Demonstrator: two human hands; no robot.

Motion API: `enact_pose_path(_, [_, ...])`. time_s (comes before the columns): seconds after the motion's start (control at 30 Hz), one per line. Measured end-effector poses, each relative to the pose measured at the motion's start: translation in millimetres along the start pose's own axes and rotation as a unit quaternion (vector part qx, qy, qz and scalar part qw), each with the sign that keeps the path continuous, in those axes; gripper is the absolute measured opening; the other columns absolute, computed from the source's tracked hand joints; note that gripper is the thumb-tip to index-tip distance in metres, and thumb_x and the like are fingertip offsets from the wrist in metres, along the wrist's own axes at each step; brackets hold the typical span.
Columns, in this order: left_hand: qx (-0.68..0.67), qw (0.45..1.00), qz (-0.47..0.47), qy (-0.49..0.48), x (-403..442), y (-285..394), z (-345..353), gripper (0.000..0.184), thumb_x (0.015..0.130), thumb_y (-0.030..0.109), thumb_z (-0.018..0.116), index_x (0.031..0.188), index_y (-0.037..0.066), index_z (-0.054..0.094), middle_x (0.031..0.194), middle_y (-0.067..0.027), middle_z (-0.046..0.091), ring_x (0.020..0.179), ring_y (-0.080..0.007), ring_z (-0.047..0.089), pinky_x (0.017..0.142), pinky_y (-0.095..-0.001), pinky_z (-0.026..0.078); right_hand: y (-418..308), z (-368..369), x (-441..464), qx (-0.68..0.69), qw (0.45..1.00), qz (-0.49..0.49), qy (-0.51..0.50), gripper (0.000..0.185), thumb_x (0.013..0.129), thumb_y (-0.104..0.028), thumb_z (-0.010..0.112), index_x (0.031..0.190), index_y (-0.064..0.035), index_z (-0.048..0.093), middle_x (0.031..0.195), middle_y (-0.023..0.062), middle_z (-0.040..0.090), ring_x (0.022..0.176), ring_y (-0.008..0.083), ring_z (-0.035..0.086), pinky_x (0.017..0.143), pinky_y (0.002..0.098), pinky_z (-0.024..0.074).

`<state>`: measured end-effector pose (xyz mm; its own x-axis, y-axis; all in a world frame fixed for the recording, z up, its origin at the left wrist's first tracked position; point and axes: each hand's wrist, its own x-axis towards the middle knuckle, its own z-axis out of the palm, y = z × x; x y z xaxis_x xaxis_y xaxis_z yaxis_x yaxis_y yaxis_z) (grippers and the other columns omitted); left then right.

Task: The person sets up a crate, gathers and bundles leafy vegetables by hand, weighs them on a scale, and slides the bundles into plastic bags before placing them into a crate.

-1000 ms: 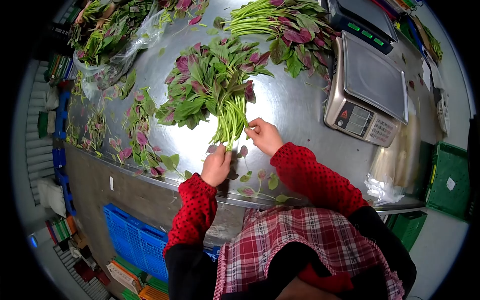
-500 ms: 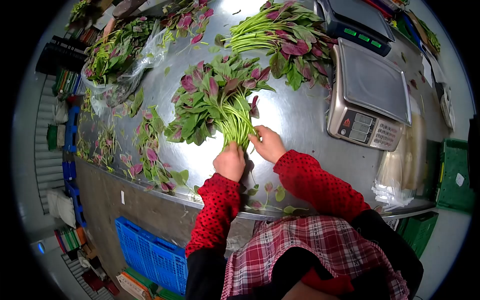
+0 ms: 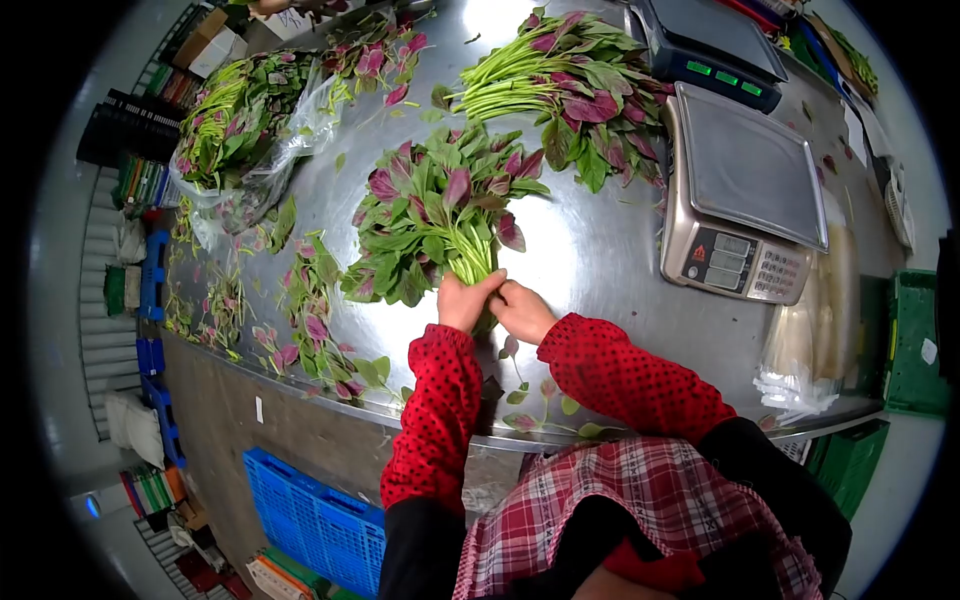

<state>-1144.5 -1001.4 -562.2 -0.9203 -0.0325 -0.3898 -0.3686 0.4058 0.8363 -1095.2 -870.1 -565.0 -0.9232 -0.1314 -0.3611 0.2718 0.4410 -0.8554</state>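
Note:
A bunch of amaranth greens [image 3: 440, 215], green and purple leaved, lies on the metal table with its stems toward me. My left hand [image 3: 466, 302] is wrapped round the pale green stems. Close against it, my right hand [image 3: 523, 311] is closed at the right side of the same stems, its fingertips meeting the left hand. The stem ends are mostly hidden behind my hands. Farther back, a second amaranth bunch [image 3: 590, 95] rests with its stems pointing left.
A silver scale [image 3: 750, 150] stands at right, with a dark scale [image 3: 715, 45] behind it. At left sits a plastic bag [image 3: 215, 205] of greens. Loose amaranth sprigs [image 3: 315, 310] litter the near left edge. Plastic sleeves [image 3: 800, 350] lie at right. Another person's hand [image 3: 268, 6] shows at top left.
My right hand has shifted left and down to meet my left hand, which has closed farther round the stems. The other person's hand has moved away from the bagged greens.

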Motion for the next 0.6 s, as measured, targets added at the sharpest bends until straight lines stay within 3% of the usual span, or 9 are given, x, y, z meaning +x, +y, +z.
enact_pose_path(0.03, [0.002,1.0,0.001,-0.001,-1.1,4.4,2.1,0.036,0.079,0.015,0.076,0.101,-0.008,0.059,0.092,-0.0135,0.066,0.078,-0.0168,0.064,0.068,-0.0303,0.053,-2.2,0.9,-5.3,-0.032,0.998,-0.036,0.044,0.037,0.089,-0.029,0.053,0.103,0.0049,0.061,0.099,0.0241,0.06,0.094,0.0416,0.058,0.086,0.0467,0.0459])
enact_pose_path(0.1, [-0.224,0.971,-0.05,-0.071,-5.0,17.1,6.0,0.026,0.081,0.01,0.072,0.098,-0.006,0.061,0.089,-0.0112,0.066,0.074,-0.0177,0.064,0.066,-0.0305,0.052,0.3,5.6,-12.6,-0.068,0.981,-0.121,0.134,0.039,0.087,-0.028,0.058,0.107,0.0056,0.06,0.114,0.0212,0.055,0.105,0.0392,0.053,0.092,0.0444,0.0435])
enact_pose_path(0.13, [-0.223,0.971,-0.048,-0.075,-3.6,16.2,8.5,0.026,0.081,0.01,0.072,0.098,-0.006,0.061,0.089,-0.0112,0.066,0.074,-0.0177,0.064,0.066,-0.0305,0.052,3.4,6.6,-13.2,-0.069,0.981,-0.12,0.139,0.039,0.087,-0.028,0.058,0.107,0.0056,0.06,0.114,0.0212,0.055,0.105,0.0392,0.053,0.092,0.0444,0.0435])
enact_pose_path(0.2, [-0.396,0.91,-0.098,-0.073,-3.0,8.6,12.5,0.02,0.081,0.008,0.069,0.096,-0.004,0.064,0.087,-0.0094,0.065,0.072,-0.0189,0.063,0.065,-0.031,0.052,6.4,5.5,-14.1,0.009,0.973,-0.173,0.155,0.038,0.088,-0.024,0.059,0.111,0.0055,0.058,0.114,0.0217,0.055,0.104,0.0391,0.054,0.091,0.0442,0.0439])
enact_pose_path(0.23, [-0.4,0.907,-0.1,-0.084,-5.9,13.2,9.3,0.019,0.081,0.008,0.067,0.096,-0.005,0.064,0.087,-0.0089,0.066,0.073,-0.019,0.064,0.066,-0.032,0.053,6.4,1.5,-13.6,0.009,0.972,-0.171,0.159,0.038,0.088,-0.024,0.059,0.111,0.0055,0.058,0.114,0.0217,0.055,0.104,0.0391,0.054,0.091,0.0442,0.0439])
enact_pose_path(0.33, [-0.422,0.898,-0.111,-0.056,-4.4,10.7,14.0,0.02,0.081,0.007,0.067,0.096,-0.004,0.064,0.087,-0.0106,0.067,0.074,-0.0195,0.065,0.068,-0.0326,0.054,5.4,-11.1,-7.4,0.217,0.97,-0.036,0.098,0.04,0.089,-0.019,0.057,0.12,0.0056,0.053,0.116,0.0255,0.054,0.104,0.0393,0.054,0.091,0.0445,0.0436])
enact_pose_path(0.47, [-0.364,0.927,-0.074,-0.051,-0.6,15.9,13.9,0.02,0.081,0.008,0.068,0.097,-0.003,0.065,0.09,-0.0117,0.067,0.075,-0.0201,0.065,0.07,-0.0319,0.054,31.9,21.8,23.2,0.111,0.98,-0.051,0.157,0.035,0.091,-0.022,0.052,0.113,0.005,0.056,0.114,0.0235,0.055,0.102,0.0421,0.052,0.089,0.0482,0.0427])
enact_pose_path(0.5, [-0.355,0.927,-0.082,-0.085,0.8,16.6,9.0,0.02,0.081,0.009,0.069,0.097,-0.003,0.065,0.09,-0.0117,0.067,0.076,-0.02,0.065,0.072,-0.0314,0.054,17.7,14.2,17.5,0.012,0.993,-0.049,0.107,0.037,0.091,-0.026,0.051,0.112,0.0037,0.057,0.111,0.0206,0.055,0.105,0.04,0.051,0.091,0.0485,0.0401])
enact_pose_path(0.6, [-0.379,0.905,-0.089,-0.171,7.7,8.4,-9.2,0.023,0.083,0.013,0.067,0.1,-0.003,0.065,0.092,-0.0108,0.067,0.088,-0.0213,0.064,0.082,-0.0327,0.052,-22.6,-5.8,-2.0,-0.123,0.986,-0.076,0.085,0.037,0.09,-0.029,0.053,0.111,0.0006,0.059,0.109,0.0183,0.055,0.111,0.0348,0.049,0.093,0.0472,0.0369])
